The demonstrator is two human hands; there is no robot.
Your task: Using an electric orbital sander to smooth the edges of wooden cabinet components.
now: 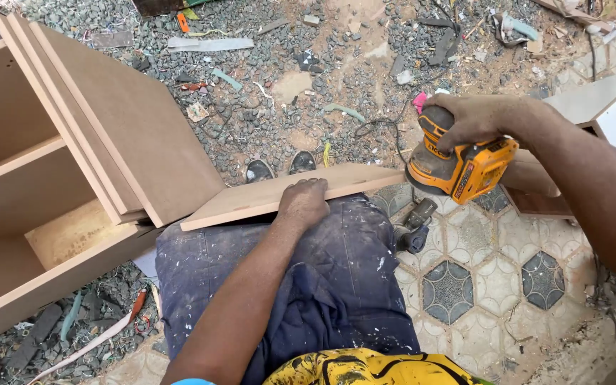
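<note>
Head view, person seated, looking down over own lap. Left hand (304, 202) lies palm-down, fingers together and flat, pressing a long tan board (279, 194) that rests across the knees; nothing is gripped, the hand only bears on the top face. Right hand (473, 118) is wrapped closed over the top of an orange-and-black sander (458, 162), held just off the board's right end, its round pad near the board edge (contact between pad and edge cannot be told). A dark cord (386, 132) trails from the sander over the gravel. Trousers (322, 278) are dark blue, paint-flecked; two shoe tips (279, 167) show beyond the board's far edge. At left stands an open cabinet carcass (30, 214) of the same tan material, with flat panels (119, 114) leaning against it. A small dark tool (415, 224) lies on the patterned tile floor (497, 281) under the sander.
</note>
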